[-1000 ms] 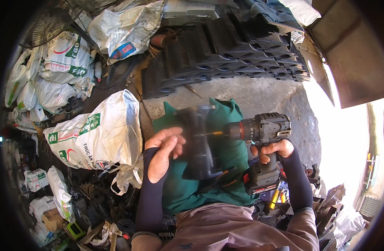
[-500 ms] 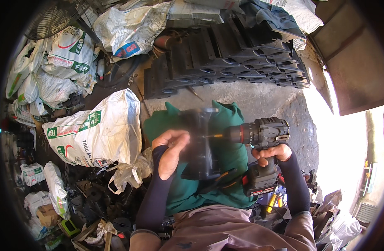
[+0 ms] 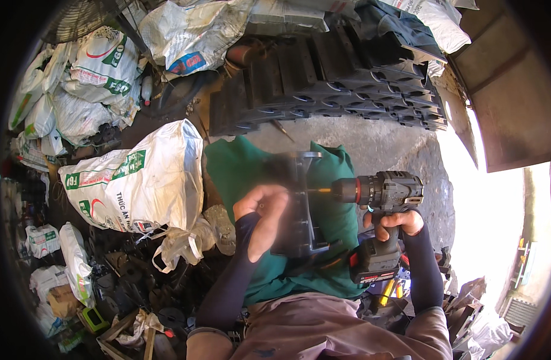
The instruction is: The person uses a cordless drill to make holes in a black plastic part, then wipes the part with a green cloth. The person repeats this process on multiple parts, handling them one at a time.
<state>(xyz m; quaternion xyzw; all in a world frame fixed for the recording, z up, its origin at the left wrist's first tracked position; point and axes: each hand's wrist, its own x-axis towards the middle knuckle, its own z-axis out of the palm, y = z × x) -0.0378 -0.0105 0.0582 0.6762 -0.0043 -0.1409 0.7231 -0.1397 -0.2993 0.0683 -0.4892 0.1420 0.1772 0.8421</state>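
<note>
My right hand (image 3: 401, 223) grips the handle of a dark cordless drill (image 3: 392, 188), its chuck pointing left. A thin gold-coloured drill bit (image 3: 322, 190) runs from the chuck to the black part; whether its tip touches or enters cannot be made out. My left hand (image 3: 265, 211) is closed at the left side of this black trough-like part (image 3: 296, 219), with some fingers hidden behind it. The part is blurred and lies over my green-trousered lap (image 3: 251, 285). The battery (image 3: 374, 261) hangs below my right hand.
Stacked black parts (image 3: 323, 72) stand ahead on the concrete floor (image 3: 377, 135). A large white sack (image 3: 137, 180) lies at left, with more sacks (image 3: 95, 78) beyond. A fan (image 3: 77, 21) is at the far left. Yellow-handled tools (image 3: 388, 293) sit near my right thigh.
My left hand and the black part have shifted to the right, and the part's visible side has turned somewhat. The drill has moved slightly right, still in my right hand.
</note>
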